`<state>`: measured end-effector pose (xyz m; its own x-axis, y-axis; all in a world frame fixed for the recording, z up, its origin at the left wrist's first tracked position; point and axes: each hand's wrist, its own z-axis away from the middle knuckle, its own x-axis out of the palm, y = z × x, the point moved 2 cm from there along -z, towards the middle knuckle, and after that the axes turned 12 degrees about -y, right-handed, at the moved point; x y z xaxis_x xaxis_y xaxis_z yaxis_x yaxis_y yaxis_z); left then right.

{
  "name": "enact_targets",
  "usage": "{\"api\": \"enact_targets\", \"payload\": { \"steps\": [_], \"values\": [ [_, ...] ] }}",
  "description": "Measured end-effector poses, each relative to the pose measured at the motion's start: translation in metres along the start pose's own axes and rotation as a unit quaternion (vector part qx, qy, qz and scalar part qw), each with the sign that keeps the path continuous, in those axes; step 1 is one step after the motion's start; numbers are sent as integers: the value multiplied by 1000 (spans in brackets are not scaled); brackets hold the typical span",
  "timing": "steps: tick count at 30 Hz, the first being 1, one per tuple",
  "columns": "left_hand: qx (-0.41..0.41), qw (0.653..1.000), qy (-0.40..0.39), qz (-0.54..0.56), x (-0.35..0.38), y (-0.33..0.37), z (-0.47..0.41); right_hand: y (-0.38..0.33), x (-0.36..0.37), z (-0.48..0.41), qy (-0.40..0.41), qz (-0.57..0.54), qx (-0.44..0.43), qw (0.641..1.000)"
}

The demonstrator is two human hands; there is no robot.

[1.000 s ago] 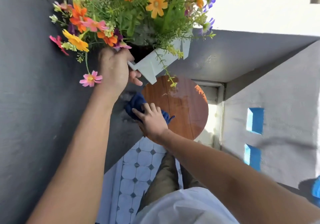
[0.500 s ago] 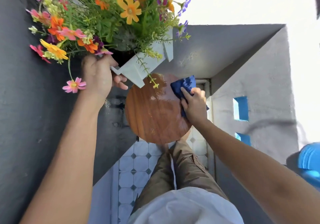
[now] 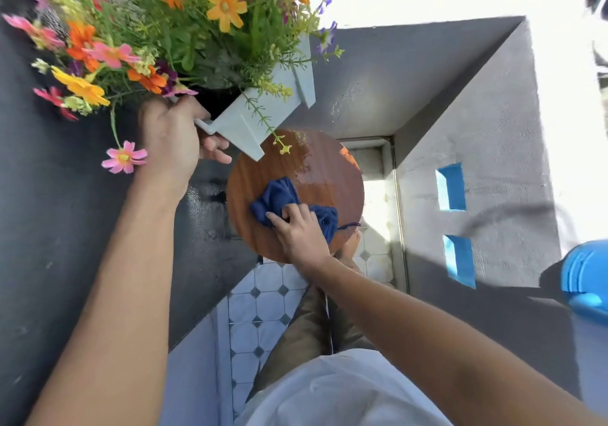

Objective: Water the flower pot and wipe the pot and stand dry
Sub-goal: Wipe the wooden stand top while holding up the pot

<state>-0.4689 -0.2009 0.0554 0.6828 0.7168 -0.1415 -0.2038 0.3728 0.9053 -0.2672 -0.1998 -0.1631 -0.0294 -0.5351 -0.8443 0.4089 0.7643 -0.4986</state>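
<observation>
My left hand [image 3: 174, 139] grips the rim of a pale grey flower pot [image 3: 263, 109] and holds it lifted and tilted above the stand. Orange, yellow, pink and purple flowers [image 3: 171, 27] spill out of it to the upper left. Below it is the round brown wooden stand top [image 3: 316, 175], with a wet sheen on its far half. My right hand [image 3: 299, 231] presses a crumpled dark blue cloth [image 3: 279, 198] onto the near middle of that top.
A dark grey wall [image 3: 49, 244] runs down the left, and a grey parapet with blue openings [image 3: 454, 188] stands on the right. A blue container [image 3: 585, 274] sits at the right edge. White patterned floor tiles [image 3: 263, 310] and my legs show below the stand.
My right hand has swept the blue cloth across the stand top: from its left edge to its far right side, and now back to the near middle. The pot stays lifted.
</observation>
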Motion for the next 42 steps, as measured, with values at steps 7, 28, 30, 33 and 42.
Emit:
{"api": "enact_targets", "payload": {
  "steps": [7, 28, 30, 33, 42],
  "values": [
    [1, 1000, -3, 5, 0, -1, 2, 26, 6, 61, -53, 19, -123, 991],
    [1, 1000, 2, 11, -6, 0, -10, 71, -43, 40, -47, 10, -20, 999],
    [4, 1000, 7, 12, -8, -2, -14, 86, -53, 28, -51, 43, -74, 995],
    [5, 1000, 10, 13, -10, -4, -18, 114, -76, -9, -11, 86, -61, 994],
    [5, 1000, 21, 10, -12, -2, -25, 66, -61, -93, 69, 22, 102, 992]
  ]
}}
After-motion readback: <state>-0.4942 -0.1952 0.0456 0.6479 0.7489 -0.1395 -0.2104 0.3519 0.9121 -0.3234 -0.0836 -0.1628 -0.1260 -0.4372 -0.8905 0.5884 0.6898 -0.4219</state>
